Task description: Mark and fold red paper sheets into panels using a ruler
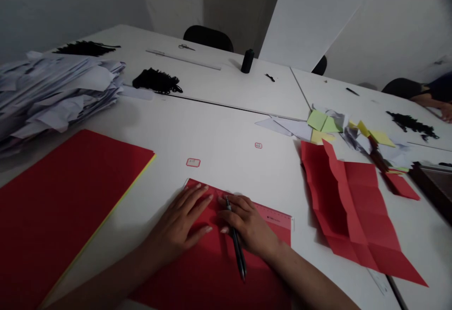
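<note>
A red paper sheet (212,267) lies on the white table (226,126) right in front of me. A clear ruler (275,216) runs along its top edge. My left hand (183,220) rests flat on the sheet with fingers stretched out, pressing it beside the ruler. My right hand (247,225) is closed around a dark pen (237,249), its tip at the ruler's edge and its barrel pointing back toward me.
A large stack of red card (60,206) lies at the left, a heap of white paper (52,93) behind it. A creased red sheet (353,211) and coloured scraps (325,124) lie at the right. Black thread piles (157,80), a black spool (247,60) and another person's arm (436,100) are farther back.
</note>
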Demonstrator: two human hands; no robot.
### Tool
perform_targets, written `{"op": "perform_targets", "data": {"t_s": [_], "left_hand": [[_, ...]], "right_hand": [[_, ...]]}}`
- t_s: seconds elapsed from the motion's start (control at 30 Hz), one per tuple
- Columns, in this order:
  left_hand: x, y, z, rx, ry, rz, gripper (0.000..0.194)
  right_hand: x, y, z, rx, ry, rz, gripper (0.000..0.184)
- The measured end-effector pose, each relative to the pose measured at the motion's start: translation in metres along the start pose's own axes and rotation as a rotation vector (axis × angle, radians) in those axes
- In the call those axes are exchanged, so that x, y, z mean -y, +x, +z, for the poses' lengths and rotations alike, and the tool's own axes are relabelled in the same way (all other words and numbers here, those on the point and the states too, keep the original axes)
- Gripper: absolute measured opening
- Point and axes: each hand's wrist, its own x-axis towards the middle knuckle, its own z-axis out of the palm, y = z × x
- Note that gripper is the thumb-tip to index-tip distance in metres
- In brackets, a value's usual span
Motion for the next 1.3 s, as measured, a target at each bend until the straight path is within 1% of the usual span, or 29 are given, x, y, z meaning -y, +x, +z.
{"op": "perform_targets", "data": {"t_s": [0.3,0.47,0.63,0.73,0.83,0.93,1.0,1.07,1.13,1.2,1.3], "left_hand": [[0.000,0.001,0.000,-0.018,0.008,0.012,0.068],[0.001,0.002,-0.001,-0.009,0.027,0.018,0.067],[0.002,0.002,0.002,-0.031,-0.012,0.014,0.064],[0.000,0.003,0.001,-0.025,-0.030,-0.006,0.062],[-0.002,0.005,-0.002,-0.035,-0.049,-0.029,0.060],[-0.002,0.006,-0.003,-0.032,-0.050,-0.007,0.060],[-0.001,0.006,-0.004,-0.025,-0.041,0.008,0.060],[0.000,0.007,-0.004,-0.017,-0.026,0.011,0.058],[0.000,0.007,-0.005,-0.016,-0.007,0.022,0.056],[0.000,0.007,-0.004,-0.024,0.009,0.029,0.054],[0.000,0.007,-0.004,-0.030,0.003,0.014,0.054]], "right_hand": [[-0.001,-0.001,0.002,-0.009,-0.005,-0.005,0.026],[-0.002,0.000,0.001,-0.001,0.002,-0.012,0.025],[-0.003,0.001,-0.001,-0.041,0.051,0.025,0.026],[-0.004,0.000,-0.008,-0.140,0.168,0.130,0.030],[-0.002,0.003,-0.025,-0.228,0.338,0.295,0.035],[0.001,0.016,-0.046,-0.235,0.496,0.417,0.032],[0.000,0.029,-0.053,-0.222,0.568,0.473,0.029],[-0.004,0.044,-0.050,-0.201,0.650,0.553,0.029],[-0.013,0.056,-0.038,-0.179,0.746,0.604,0.028],[-0.023,0.064,-0.022,-0.170,0.805,0.608,0.027],[-0.033,0.069,-0.003,-0.184,0.767,0.609,0.027]]}}
